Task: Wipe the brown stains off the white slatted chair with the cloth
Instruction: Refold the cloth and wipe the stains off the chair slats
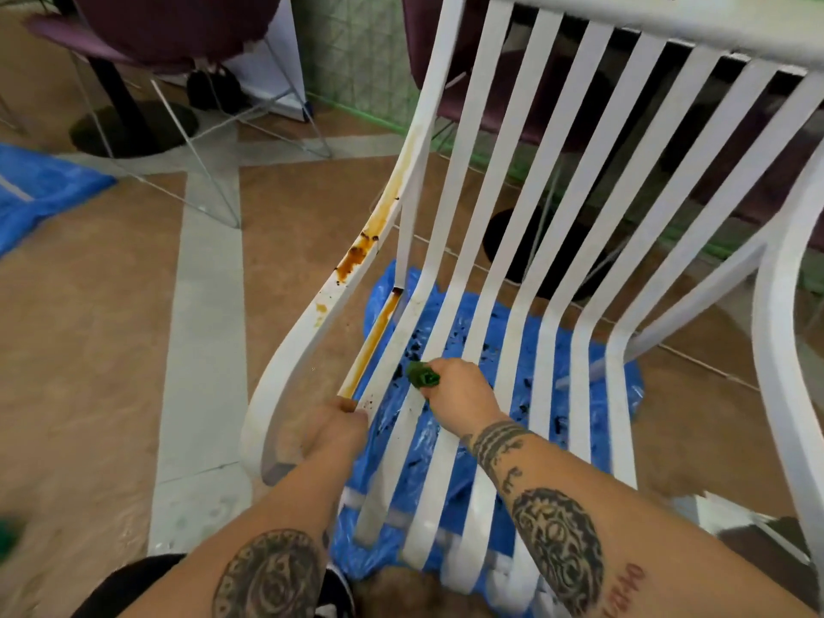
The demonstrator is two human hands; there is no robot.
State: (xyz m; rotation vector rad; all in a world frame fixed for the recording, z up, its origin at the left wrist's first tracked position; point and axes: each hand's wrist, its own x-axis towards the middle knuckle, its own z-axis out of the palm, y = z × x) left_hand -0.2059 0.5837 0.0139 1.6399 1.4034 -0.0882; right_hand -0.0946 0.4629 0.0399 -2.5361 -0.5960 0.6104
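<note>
Presently the right hand (459, 390), its grip clamped on the green cloth (421, 374), rests on a chair (290, 359) slat at centre frame while the left hand (339, 428) clasps the frame; wiping appears underway, and the next move must reach the stains (356, 256) up-left.

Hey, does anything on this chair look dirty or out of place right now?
Yes. Brown stains streak the left armrest of the white slatted chair and run along the slat edge beside it, stark against the white. Dark flecks spot the blue sheet underneath. The green cloth in the right hand touches neither stain.
</note>
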